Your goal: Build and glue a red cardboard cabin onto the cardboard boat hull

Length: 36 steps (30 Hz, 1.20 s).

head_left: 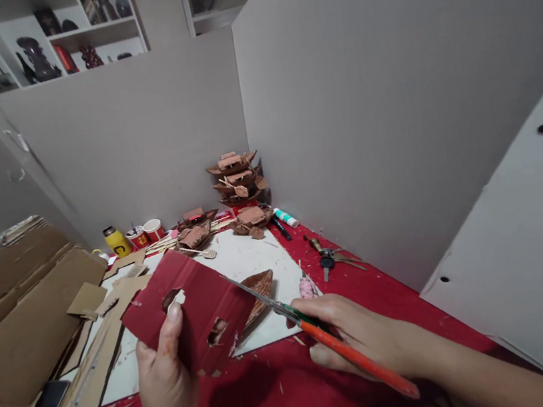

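My left hand (167,373) grips a dark red cardboard piece (192,302) by its lower left part, thumb on its face. Two ragged holes show in the cardboard. My right hand (353,333) is closed around scissors (331,340) with orange and green handles. Their blades point up and left and meet the upper right edge of the cardboard. Behind the cardboard and blades, a small woven brown boat hull (262,289) lies on the white board (235,252), partly hidden.
Several small model boats (236,185) stand at the back corner. Keys (340,258) and a glue stick (285,217) lie to the right. Cardboard sheets (29,312) and strips fill the left. A yellow bottle (117,242) and paper cups (153,230) stand behind.
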Available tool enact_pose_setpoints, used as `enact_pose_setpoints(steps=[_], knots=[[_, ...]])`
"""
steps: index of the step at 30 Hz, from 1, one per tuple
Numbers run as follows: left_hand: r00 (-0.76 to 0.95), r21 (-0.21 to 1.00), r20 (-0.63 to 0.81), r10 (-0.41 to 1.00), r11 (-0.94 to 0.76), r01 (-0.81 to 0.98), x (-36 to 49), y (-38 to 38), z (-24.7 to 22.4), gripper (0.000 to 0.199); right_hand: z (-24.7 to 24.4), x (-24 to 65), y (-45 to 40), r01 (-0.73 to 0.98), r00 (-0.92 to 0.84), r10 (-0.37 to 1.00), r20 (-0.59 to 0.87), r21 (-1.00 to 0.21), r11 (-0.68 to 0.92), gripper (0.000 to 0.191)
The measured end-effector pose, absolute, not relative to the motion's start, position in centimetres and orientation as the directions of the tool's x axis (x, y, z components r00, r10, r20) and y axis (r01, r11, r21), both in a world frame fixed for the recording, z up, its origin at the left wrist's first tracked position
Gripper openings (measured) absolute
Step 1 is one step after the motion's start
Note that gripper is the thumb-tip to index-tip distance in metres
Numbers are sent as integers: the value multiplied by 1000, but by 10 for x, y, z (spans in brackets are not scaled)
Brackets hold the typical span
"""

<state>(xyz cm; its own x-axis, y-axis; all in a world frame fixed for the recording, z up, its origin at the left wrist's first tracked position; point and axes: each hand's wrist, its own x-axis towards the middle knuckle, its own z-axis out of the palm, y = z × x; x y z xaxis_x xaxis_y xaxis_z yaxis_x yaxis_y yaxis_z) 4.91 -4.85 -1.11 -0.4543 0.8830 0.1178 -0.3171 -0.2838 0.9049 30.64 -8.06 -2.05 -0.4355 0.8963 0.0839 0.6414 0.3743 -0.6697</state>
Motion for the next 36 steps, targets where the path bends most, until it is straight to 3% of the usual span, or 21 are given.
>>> enact_pose_setpoints(steps=[12, 16, 25, 36], knots=[[-364, 929, 83, 928, -205, -310, 66, -52, 3, 30, -25, 312, -79, 581, -494, 865, 88, -707, 404, 23], [-391, 907, 103, 915, -248, -341, 67, -50, -2, 38, -26, 311, -79, 594, -493, 864, 101, -687, 419, 21], [-394, 906, 40, 918, -199, -373, 71, -50, -3, 39, -38, 314, -81, 567, -462, 877, 131, -717, 406, 31], [-362, 934, 95, 927, -209, -291, 71, -52, -2, 31, -46, 307, -89, 487, -414, 905, 99, -816, 312, 40]])
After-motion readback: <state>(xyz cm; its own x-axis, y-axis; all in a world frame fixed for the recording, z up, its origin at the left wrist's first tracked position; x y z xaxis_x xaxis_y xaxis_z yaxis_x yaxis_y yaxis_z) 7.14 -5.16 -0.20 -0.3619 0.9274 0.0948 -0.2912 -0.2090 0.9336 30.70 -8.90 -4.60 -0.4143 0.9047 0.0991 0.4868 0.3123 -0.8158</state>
